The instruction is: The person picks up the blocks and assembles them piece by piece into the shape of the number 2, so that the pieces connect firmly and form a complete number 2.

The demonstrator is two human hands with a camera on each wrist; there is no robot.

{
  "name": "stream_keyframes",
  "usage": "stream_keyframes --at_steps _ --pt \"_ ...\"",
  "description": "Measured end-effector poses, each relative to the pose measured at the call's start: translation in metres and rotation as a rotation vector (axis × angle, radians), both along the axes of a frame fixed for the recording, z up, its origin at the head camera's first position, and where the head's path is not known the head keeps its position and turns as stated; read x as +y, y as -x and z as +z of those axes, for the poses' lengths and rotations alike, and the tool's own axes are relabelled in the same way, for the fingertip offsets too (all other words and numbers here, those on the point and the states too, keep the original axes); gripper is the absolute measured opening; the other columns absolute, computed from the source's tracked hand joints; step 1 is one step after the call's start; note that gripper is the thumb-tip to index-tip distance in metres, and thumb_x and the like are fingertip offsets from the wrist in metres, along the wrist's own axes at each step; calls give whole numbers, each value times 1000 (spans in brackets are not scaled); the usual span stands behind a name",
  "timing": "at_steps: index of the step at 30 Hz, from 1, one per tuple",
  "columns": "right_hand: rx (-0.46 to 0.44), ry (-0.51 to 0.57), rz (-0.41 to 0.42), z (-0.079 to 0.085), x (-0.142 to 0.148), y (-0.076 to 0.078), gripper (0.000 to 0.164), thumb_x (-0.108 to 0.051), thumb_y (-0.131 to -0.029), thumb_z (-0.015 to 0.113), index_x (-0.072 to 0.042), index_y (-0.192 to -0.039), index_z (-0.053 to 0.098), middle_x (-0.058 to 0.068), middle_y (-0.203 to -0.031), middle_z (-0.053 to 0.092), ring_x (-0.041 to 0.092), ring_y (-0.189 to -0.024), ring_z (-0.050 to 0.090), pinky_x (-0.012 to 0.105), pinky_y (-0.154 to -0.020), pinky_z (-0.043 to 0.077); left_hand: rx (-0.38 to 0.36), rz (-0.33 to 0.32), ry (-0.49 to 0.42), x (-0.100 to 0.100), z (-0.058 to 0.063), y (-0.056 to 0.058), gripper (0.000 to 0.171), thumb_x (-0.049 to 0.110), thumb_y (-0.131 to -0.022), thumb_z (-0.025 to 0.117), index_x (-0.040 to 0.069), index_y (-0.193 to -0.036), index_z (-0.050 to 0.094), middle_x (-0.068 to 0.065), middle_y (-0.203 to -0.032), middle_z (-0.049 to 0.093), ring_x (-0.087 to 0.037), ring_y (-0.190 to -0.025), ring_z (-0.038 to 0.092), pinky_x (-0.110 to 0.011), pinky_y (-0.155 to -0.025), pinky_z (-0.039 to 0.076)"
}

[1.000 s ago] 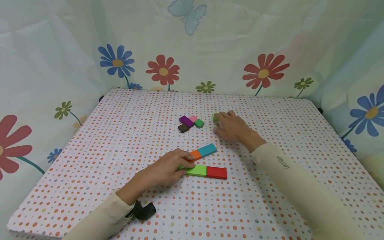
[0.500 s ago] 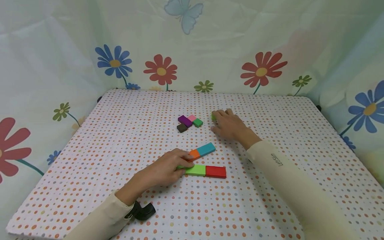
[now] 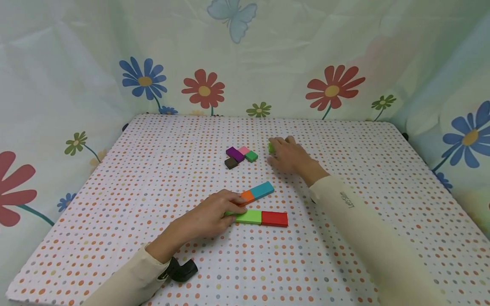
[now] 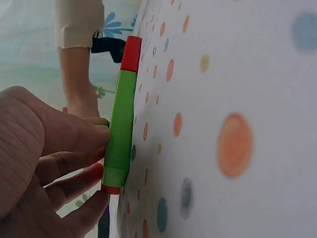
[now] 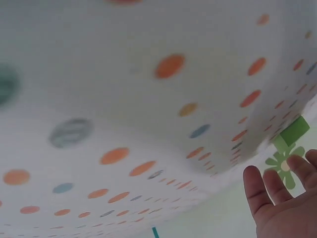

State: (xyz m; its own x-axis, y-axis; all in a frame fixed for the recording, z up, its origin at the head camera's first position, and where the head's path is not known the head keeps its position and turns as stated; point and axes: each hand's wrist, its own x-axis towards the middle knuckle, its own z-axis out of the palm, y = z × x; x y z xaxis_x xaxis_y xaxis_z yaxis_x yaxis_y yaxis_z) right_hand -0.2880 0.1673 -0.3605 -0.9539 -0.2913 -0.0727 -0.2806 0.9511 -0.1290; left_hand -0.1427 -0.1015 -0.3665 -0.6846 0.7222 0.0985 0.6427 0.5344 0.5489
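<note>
Right hand (image 3: 289, 157) far forward, left hand (image 3: 214, 214) nearer, round a lime-green block (image 3: 249, 216).

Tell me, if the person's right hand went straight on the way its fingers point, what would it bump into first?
Most likely the small green block, which sits right by the fingertips of the right hand. Whether they already touch it is hard to tell.

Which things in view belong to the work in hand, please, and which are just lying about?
Likely in use:
lime block, held by the left hand
red block
orange block and blue block
far green block, by the right hand

Apparently lying about:
purple block, pink block, emerald block, brown block
</note>
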Motion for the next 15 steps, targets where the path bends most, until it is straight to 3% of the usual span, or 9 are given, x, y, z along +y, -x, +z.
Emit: stream_keyframes --at_steps 15 --pt "-74 67 -115 5 -2 12 70 -34 -102 56 -11 -161 26 14 -163 31 40 -142 27 62 -114 32 8 -8 -7 0 -1 1 29 1 -95 65 4 -123 74 -6 -136 64 -25 -132 53 -43 -111 43"
